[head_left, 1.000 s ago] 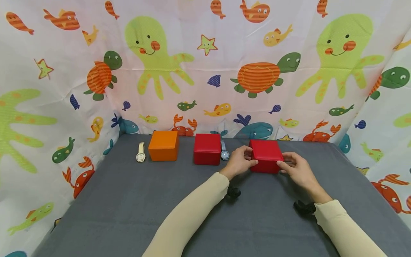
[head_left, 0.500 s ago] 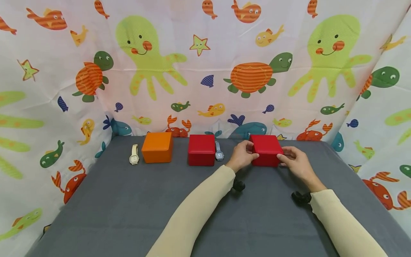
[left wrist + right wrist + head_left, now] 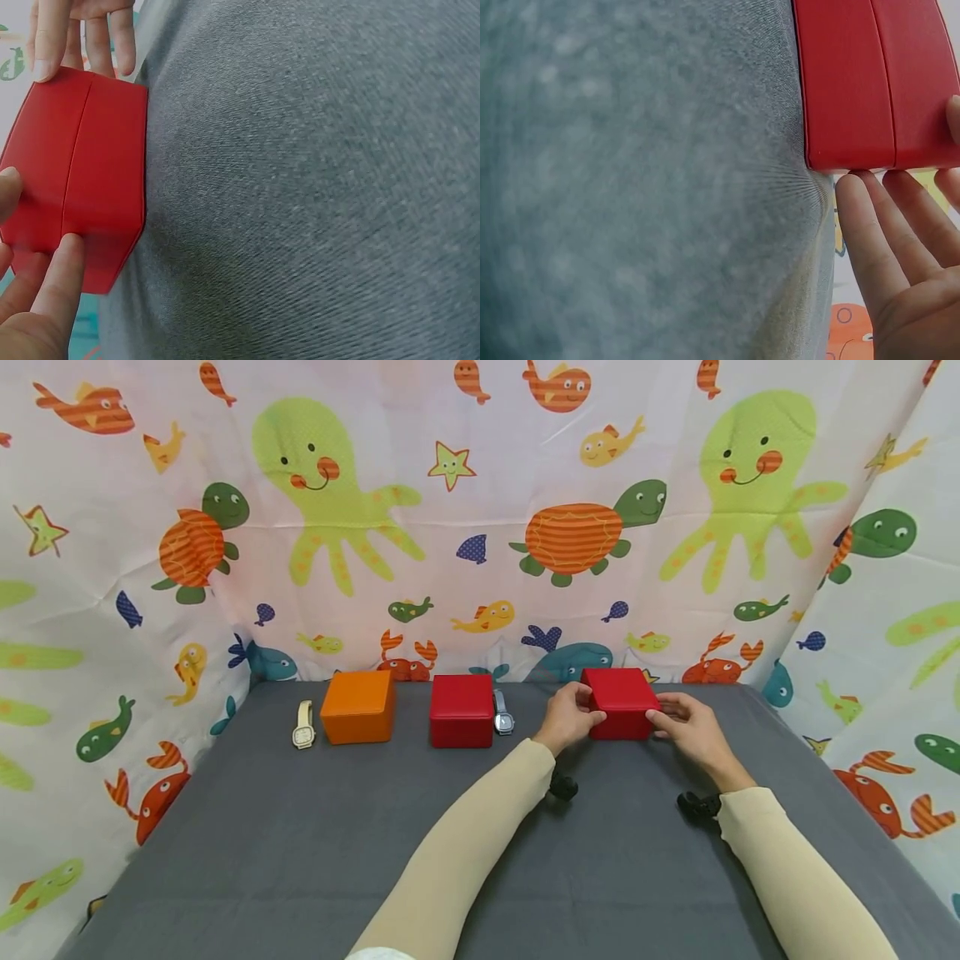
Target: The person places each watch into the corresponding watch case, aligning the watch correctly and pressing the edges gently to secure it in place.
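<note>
A red box (image 3: 619,702) with a lid seam stands shut on the grey cloth, at the right end of a row. My left hand (image 3: 567,717) holds its left side, the thumb at the front corner and the fingers along the side. From the right, my right hand (image 3: 693,732) holds the opposite side, thumb on the front corner. In the right wrist view the fingers (image 3: 866,232) lie nearly straight against the box's side. The left wrist view shows the same red box (image 3: 75,165) between both hands. Its inside is hidden.
A second red box (image 3: 461,712) stands left of the hands, with a silver watch (image 3: 503,722) beside it. Further left are an orange box (image 3: 357,708) and a gold watch (image 3: 303,735). A sea-animal curtain (image 3: 495,443) closes off the back and sides.
Both hands have moved the right-hand red box back toward the curtain and slightly right, away from the other red box. The head view has turned a little right. Other boxes and watches stay put.
</note>
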`<state>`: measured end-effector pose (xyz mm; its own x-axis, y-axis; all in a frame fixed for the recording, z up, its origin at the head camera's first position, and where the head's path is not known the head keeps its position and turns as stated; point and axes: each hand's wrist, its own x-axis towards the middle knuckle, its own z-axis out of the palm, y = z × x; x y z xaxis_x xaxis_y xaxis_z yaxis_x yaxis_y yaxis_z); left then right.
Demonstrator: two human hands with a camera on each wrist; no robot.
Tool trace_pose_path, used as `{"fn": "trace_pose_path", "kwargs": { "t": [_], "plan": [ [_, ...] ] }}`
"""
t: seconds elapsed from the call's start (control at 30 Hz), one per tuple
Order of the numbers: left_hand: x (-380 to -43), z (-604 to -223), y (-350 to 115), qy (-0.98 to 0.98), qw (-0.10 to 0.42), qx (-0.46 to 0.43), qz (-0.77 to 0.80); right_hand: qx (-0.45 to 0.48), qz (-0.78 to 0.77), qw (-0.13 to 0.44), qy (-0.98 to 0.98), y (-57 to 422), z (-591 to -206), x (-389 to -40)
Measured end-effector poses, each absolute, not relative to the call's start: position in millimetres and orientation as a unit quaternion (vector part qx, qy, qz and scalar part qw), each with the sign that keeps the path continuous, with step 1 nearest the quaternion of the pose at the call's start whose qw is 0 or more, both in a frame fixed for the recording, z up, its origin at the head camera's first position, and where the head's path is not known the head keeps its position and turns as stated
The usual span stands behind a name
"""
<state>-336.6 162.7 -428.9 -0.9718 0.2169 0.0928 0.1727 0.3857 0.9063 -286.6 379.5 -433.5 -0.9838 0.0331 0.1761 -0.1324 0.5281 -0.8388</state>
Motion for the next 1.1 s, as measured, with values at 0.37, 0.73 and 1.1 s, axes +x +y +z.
{"fn": "trace_pose_path", "kwargs": {
  "t": [0.37,0.73,1.1],
  "plan": [
    [-325.8,-421.1,129.6,0.832,0.054,0.161,0.528,0.007,0.428,0.113,-0.897,367.8,-429.2,-276.6],
    [-289.7,-414.4,53.8,0.824,0.039,0.245,0.51,-0.008,0.378,0.227,-0.897,315.6,-415.3,-258.6],
    [-270.8,-416.9,-0.5,0.818,-0.046,0.227,0.526,0.102,0.398,0.202,-0.889,251.5,-418.3,-263.8]
  ]
}}
